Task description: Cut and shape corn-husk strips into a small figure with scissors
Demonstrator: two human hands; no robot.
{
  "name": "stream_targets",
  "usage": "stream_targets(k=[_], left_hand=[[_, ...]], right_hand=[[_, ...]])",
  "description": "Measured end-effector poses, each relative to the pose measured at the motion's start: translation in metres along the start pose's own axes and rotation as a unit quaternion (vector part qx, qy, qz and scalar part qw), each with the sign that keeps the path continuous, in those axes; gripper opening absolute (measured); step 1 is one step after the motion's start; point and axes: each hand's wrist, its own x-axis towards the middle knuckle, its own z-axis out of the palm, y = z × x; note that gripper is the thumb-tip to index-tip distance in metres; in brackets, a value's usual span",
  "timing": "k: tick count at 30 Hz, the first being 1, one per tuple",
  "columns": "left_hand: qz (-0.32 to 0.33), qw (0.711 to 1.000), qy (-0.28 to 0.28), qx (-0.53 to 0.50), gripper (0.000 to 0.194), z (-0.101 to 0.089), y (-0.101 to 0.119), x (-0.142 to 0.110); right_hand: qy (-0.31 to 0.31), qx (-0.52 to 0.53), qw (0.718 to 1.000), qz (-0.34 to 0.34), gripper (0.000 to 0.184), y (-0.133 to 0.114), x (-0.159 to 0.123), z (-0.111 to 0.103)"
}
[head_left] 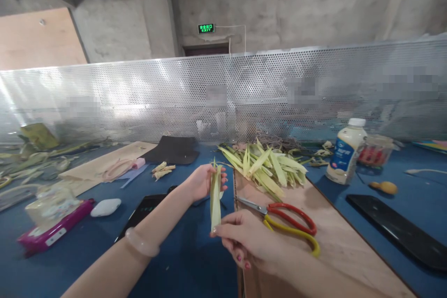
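Note:
A pale green corn husk strip [215, 200] stretches between my two hands above the blue table. My left hand [206, 182] is closed around its upper part, with the fingers partly behind it. The thumb and fingertips of my right hand [249, 237] pinch its lower end. Just beyond my right hand lies a pair of scissors [265, 209] with one red and one yellow handle, on a cardboard sheet [335, 228]. A pile of corn husks [268, 167] rests at the far end of that cardboard.
A milk bottle [344, 153], a small gourd [386, 188] and a black phone [394, 228] are on the right. Leftward are a white earphone case [105, 207], a magenta pack [59, 226] and a black sheet [171, 150]. A perforated metal panel [139, 98] closes off the back.

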Motion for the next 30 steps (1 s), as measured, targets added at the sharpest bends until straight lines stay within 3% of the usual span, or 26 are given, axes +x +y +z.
stream_targets(k=[11, 17, 23, 30], left_hand=[[-0.022, 0.997, 0.080, -0.007, 0.017, 0.001, 0.003, 0.004], [-0.062, 0.994, 0.091, -0.029, 0.024, -0.004, 0.008, 0.005], [-0.073, 0.995, 0.038, -0.051, 0.049, -0.002, 0.002, 0.003], [-0.080, 0.995, -0.035, -0.038, 0.026, 0.012, -0.003, -0.009]], right_hand=[[-0.019, -0.043, 0.998, 0.032, 0.016, 0.004, 0.000, 0.002], [-0.098, -0.022, 0.993, 0.063, 0.015, 0.006, -0.002, 0.002], [-0.059, 0.153, 0.986, -0.034, 0.016, -0.003, -0.002, -0.010], [-0.024, 0.177, 0.984, -0.029, 0.016, -0.005, 0.001, -0.016]])
